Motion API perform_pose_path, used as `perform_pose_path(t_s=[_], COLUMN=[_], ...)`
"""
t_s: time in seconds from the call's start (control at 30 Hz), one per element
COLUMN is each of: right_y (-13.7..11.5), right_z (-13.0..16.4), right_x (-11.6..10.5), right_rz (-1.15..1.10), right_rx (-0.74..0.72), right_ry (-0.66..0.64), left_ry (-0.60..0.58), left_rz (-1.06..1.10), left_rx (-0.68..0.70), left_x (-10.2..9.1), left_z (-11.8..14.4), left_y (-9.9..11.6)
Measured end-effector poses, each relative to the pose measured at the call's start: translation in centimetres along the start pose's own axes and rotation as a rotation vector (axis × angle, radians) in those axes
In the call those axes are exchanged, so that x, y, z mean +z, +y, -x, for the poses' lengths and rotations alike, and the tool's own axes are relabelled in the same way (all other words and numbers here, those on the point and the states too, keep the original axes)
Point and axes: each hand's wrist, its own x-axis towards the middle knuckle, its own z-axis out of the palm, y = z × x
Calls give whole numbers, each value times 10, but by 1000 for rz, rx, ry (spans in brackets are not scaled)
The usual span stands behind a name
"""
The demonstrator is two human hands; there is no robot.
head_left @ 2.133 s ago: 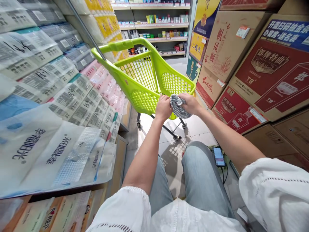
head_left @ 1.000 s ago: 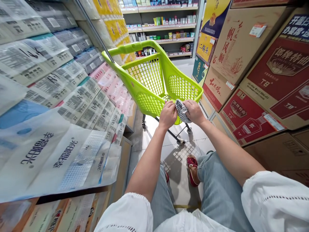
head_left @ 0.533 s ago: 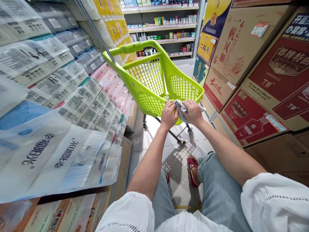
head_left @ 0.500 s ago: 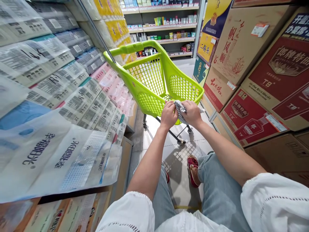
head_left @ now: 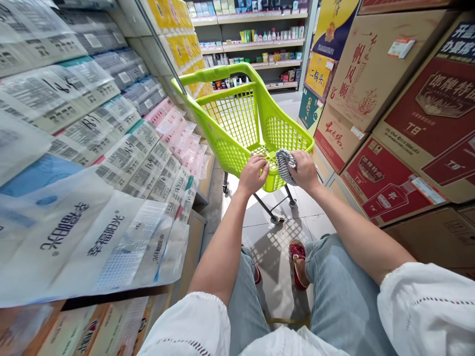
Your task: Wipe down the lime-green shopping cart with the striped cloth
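A striped grey-and-white cloth (head_left: pixel 285 167) is bunched in my right hand (head_left: pixel 303 170), over the near end of a lime-green plastic shopping cart (head_left: pixel 237 141). The cloth lies against or just in front of the cart's near rim; the exact contact is hard to see. To its left, my left hand (head_left: pixel 254 174) is at the same rim, its fingers bent over the edge and the thumb on the near side. It is apart from the cloth. The cart's basket has latticed walls, and its handle bar (head_left: pixel 208 74) is at the far end.
Packs of paper goods (head_left: pixel 122 163) are stacked along the left, with a plastic-wrapped pack (head_left: pixel 92 237) jutting near my left arm. Cardboard boxes (head_left: pixel 386 74) line the right. Shelves of bottles and tubes (head_left: pixel 260 44) stand behind the cart, on a tiled floor (head_left: pixel 272 247).
My left hand has come off the cloth and moved left along the cart's rim. My right hand has shifted slightly right, keeping the cloth, which is now less twisted.
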Motion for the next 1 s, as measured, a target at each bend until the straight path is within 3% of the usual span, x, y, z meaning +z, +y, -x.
perform_pose_path(t_s=[0.1, 0.23, 0.47, 0.7, 1.0], right_y=[-15, -7, -7, -3, 9], right_z=[18, 36, 29, 31, 56], right_x=[9, 22, 39, 77, 97], right_rz=[43, 125, 127, 209, 197], right_rx=[-65, -240, -475, -654, -772], right_ry=[64, 66, 19, 166, -191], left_ry=[-24, -95, -194, -195, -160], left_rz=[-100, -223, -215, -223, -251], left_rx=[2, 43, 44, 50, 19], left_x=[-9, -9, -8, -10, -8], left_z=[1, 1, 2, 3, 2], left_y=[2, 8, -3, -12, -14])
